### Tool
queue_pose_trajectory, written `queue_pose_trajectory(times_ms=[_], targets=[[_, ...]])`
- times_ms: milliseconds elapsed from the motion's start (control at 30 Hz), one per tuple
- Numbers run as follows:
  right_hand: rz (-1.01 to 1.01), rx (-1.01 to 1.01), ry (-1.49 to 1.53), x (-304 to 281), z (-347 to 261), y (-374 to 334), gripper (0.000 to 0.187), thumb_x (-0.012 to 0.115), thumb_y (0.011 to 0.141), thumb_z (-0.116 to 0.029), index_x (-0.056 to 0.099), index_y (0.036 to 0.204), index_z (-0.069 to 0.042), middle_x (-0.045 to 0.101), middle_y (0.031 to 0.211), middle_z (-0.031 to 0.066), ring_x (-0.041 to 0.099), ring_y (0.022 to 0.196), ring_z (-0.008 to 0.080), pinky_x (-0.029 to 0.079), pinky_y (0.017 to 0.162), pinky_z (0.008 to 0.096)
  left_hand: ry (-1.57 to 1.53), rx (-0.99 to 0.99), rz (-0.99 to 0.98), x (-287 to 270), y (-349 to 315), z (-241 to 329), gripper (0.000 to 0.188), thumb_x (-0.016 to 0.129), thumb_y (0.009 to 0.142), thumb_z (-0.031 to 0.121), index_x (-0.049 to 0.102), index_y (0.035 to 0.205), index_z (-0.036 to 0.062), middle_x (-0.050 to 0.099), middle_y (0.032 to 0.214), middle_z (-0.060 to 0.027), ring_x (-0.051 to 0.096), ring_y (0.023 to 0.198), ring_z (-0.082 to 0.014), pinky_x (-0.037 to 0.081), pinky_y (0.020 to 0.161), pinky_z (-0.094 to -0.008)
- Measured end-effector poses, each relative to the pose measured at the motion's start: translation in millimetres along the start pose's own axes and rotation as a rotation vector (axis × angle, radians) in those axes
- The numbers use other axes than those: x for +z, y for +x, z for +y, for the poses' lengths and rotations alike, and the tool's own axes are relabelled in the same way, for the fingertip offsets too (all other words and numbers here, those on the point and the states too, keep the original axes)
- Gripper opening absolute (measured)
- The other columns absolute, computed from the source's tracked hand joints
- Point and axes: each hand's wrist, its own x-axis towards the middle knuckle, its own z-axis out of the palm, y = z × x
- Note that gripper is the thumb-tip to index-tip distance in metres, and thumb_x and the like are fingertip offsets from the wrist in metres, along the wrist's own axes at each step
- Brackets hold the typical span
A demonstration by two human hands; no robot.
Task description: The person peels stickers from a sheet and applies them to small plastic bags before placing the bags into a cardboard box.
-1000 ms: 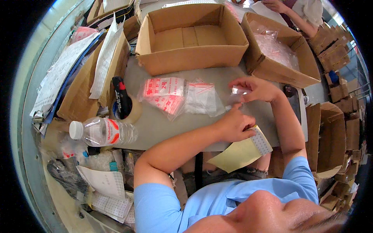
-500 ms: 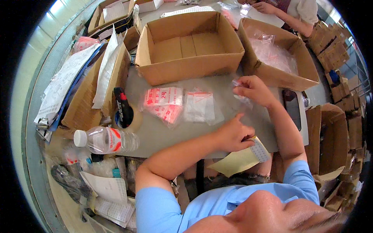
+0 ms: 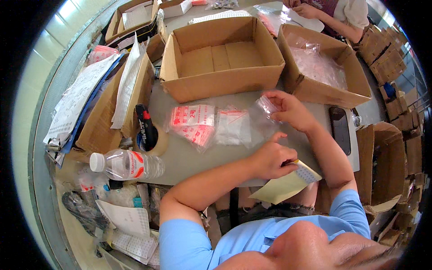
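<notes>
My right hand (image 3: 289,111) pinches a small clear plastic bag (image 3: 266,107) above the grey table. Nearer to me, my left hand (image 3: 275,157) has its thumb and curled fingers closed on a yellow-backed sheet of labels (image 3: 282,185), which hangs over the table's front edge. The left index finger points out toward the bag. Left of the hands lie a stack of clear zip bags (image 3: 232,127) and a pack of bags with red print (image 3: 192,122). Whether anything is inside the held bag I cannot make out.
An open cardboard box (image 3: 222,85) stands ahead, beside another box (image 3: 333,92) with clear bags. A phone (image 3: 340,130) lies right. Leftward are a tape roll (image 3: 158,141), a marker (image 3: 145,123) and a plastic bottle (image 3: 128,164). A co-worker's hand (image 3: 307,11) is across the table.
My right hand has moved slightly left and turned, bringing the clear bag more into view. The label sheet in my left hand has tilted a little. The whole view has shifted slightly.
</notes>
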Motion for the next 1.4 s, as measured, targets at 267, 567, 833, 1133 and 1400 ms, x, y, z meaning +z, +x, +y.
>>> queue_pose_trajectory(times_ms=[267, 567, 833, 1133, 1400], targets=[[0.048, 0.139, -0.078, -4.7, 11.9, 0.3, 0.057, 0.062, 0.073, 0.003, 0.042, 0.126, -0.002, 0.054, 0.105, 0.0074, 0.053, 0.095, 0.0121, 0.045, 0.081, 0.0266, -0.023, 0.002, 0.036, 4.7, -0.9, -2.5, 0.019, 0.065, 0.080, 0.024, 0.055, 0.071, 0.0100, 0.054, 0.059, -0.0027, 0.056, 0.058, -0.0219, 0.030, 0.098, -0.0490], [0.060, 0.124, -0.107, 1.1, 12.3, 2.8, 0.045, 0.062, 0.073, 0.005, 0.049, 0.116, -0.001, 0.059, 0.093, 0.0056, 0.055, 0.084, 0.0104, 0.046, 0.075, 0.0264, -0.039, -0.263, -0.103, 0.2, 0.2, -10.8, 0.026, 0.063, 0.082, 0.028, 0.050, 0.069, 0.0094, 0.053, 0.059, -0.0045, 0.056, 0.058, -0.0236, 0.017, 0.104, -0.0569], [0.115, 0.029, -0.264, -6.8, 13.8, 3.1, 0.036, 0.063, 0.075, 0.001, 0.054, 0.110, 0.000, 0.062, 0.083, 0.0044, 0.057, 0.077, 0.0110, 0.047, 0.070, 0.0269, -0.112, -0.190, -0.111, 4.3, 0.6, -11.1, 0.025, 0.064, 0.080, 0.024, 0.049, 0.069, 0.0083, 0.053, 0.058, -0.0049, 0.056, 0.057, -0.0262, 0.025, 0.103, -0.0547], [0.397, 0.026, -0.677, 11.8, 4.2, 17.2, 0.027, 0.065, 0.082, -0.026, 0.063, 0.092, -0.001, 0.063, 0.076, 0.0193, 0.063, 0.072, 0.0349, 0.049, 0.066, 0.0415, -0.131, -0.118, -0.177, 7.0, -0.9, -10.7, 0.024, 0.066, 0.079, 0.023, 0.050, 0.070, 0.0076, 0.052, 0.058, -0.0056, 0.055, 0.057, -0.0269, 0.028, 0.102, -0.0547], [0.408, -0.288, -0.742, 0.2, -8.4, 0.4, 0.024, 0.054, 0.089, -0.020, 0.056, 0.107, -0.003, 0.065, 0.098, 0.0134, 0.063, 0.092, 0.0271, 0.049, 0.078, 0.0352, -0.169, -0.180, -0.196, 0.7, -0.8, -7.7, 0.025, 0.067, 0.079, 0.022, 0.050, 0.070, 0.0064, 0.052, 0.058, -0.0064, 0.052, 0.055, -0.0262, 0.029, 0.102, -0.0523]])
